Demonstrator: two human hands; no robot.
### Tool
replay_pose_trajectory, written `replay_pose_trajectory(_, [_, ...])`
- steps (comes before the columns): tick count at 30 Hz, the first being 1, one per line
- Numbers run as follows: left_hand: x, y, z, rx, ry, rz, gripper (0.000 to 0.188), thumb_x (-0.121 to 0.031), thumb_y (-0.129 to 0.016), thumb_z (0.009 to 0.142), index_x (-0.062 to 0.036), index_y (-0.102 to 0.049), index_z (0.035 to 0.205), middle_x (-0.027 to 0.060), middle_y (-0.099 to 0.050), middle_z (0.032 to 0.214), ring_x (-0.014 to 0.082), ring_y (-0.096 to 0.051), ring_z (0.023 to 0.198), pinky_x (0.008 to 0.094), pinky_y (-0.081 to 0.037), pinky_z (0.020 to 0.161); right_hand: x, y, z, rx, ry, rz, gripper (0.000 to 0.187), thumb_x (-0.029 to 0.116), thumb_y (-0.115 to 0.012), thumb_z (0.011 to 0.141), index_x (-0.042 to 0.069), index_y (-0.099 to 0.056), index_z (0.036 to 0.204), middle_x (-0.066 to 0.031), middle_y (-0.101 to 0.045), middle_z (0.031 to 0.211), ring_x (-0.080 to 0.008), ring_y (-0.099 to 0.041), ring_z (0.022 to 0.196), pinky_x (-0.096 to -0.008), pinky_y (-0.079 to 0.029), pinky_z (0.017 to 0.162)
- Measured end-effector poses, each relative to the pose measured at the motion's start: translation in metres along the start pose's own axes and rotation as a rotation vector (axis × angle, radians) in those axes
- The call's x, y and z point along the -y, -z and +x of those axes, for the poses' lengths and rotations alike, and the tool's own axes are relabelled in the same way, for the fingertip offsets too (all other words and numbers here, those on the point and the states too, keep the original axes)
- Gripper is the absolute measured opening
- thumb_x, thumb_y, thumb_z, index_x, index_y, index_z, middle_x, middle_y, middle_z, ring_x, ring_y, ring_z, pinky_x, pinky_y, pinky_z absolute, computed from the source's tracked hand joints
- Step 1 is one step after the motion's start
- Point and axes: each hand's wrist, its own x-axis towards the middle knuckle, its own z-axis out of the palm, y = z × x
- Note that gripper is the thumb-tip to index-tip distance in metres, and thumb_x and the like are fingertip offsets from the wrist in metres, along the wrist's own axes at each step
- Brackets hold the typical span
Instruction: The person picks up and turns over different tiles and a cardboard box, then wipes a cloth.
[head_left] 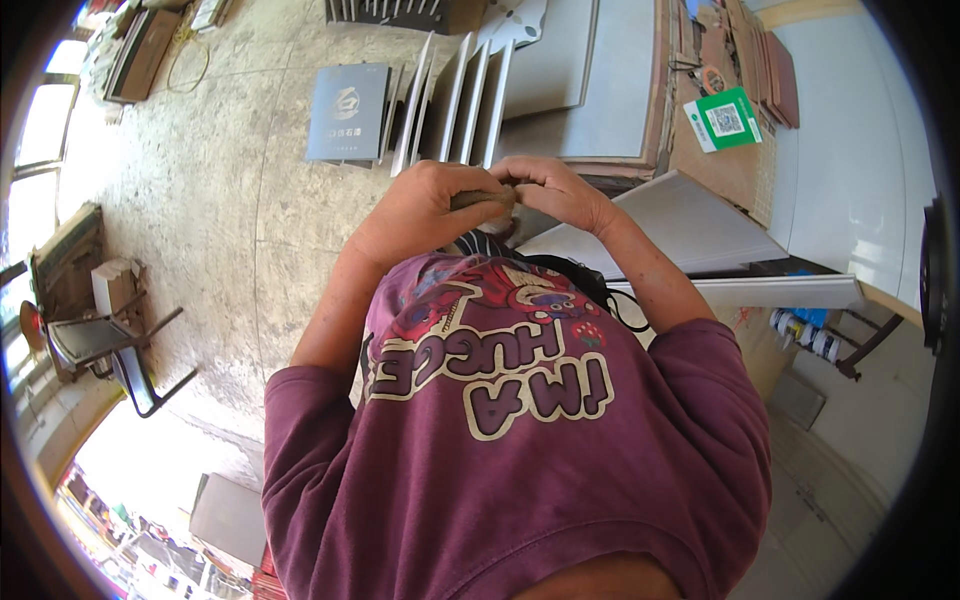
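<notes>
Head view looks steeply down over a maroon short-sleeved shirt with a printed front (520, 440) that fills the lower middle and hides everything below the chest. Both forearms rise from it and meet above the collar. The left hand (420, 205) is curled, its fingers clenched around one end of a small brownish-grey, stubby object (485, 198); the right hand (560, 192) pinches the other end with bent fingertips. The object sits between the two hands, mostly covered by them, so its kind and full shape cannot be made out. Below the hands a dark strap or cord (600, 295) lies across the shirt, partly hidden.

Just beyond the right forearm, a long white flat panel (690, 225) slants over a second white board (770, 292), both cut off by the arm. Under the board's far end sits a cluster of small white and blue cans (805, 335), too small to read clearly.

Farther out, several white panels stand on edge in a row (455, 95), beside a grey square sample board (347, 112) lying on the concrete floor (200, 180). A green card (724, 118) rests on a brown worktop (735, 170). At far left a black metal-frame chair (120, 350) stands.
</notes>
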Motion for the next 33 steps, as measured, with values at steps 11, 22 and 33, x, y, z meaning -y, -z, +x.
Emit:
replay_pose_trajectory(11, [0.023,0.027,-0.08,-0.291,0.144,-0.324,0.016,0.003,-0.063,0.082,-0.0001,-0.066,0.097,0.0021,-0.063,0.087,0.0056,-0.058,0.084,0.0213,-0.049,0.072,0.018,-0.036,0.056,0.457,-0.133,-0.245,0.035,0.028,-0.044,0.09,0.002,-0.063,0.104,0.0008,-0.057,0.08,-0.0088,-0.052,0.075,-0.0236,-0.044,0.068])
replay_pose_trajectory(22, [0.013,0.004,-0.116,-0.563,0.357,-0.138,0.024,-0.002,-0.064,0.083,-0.0035,-0.062,0.107,0.0016,-0.063,0.081,0.0049,-0.055,0.073,0.0207,-0.044,0.063,0.007,-0.04,0.088,0.388,0.103,-0.275,0.013,0.013,-0.065,0.085,0.003,-0.062,0.093,-0.0003,-0.055,0.084,-0.007,-0.053,0.08,-0.0224,-0.044,0.07])
replay_pose_trajectory(33, [0.025,-0.021,-0.078,-0.558,0.405,-0.124,0.021,-0.002,-0.063,0.083,0.0013,-0.06,0.103,0.0069,-0.065,0.08,0.0084,-0.061,0.074,0.0233,-0.049,0.066,-0.007,-0.003,0.065,0.143,0.224,-0.428,0.016,0.018,-0.071,0.079,0.004,-0.064,0.085,-0.004,-0.06,0.079,-0.0128,-0.057,0.07,-0.0257,-0.045,0.062])
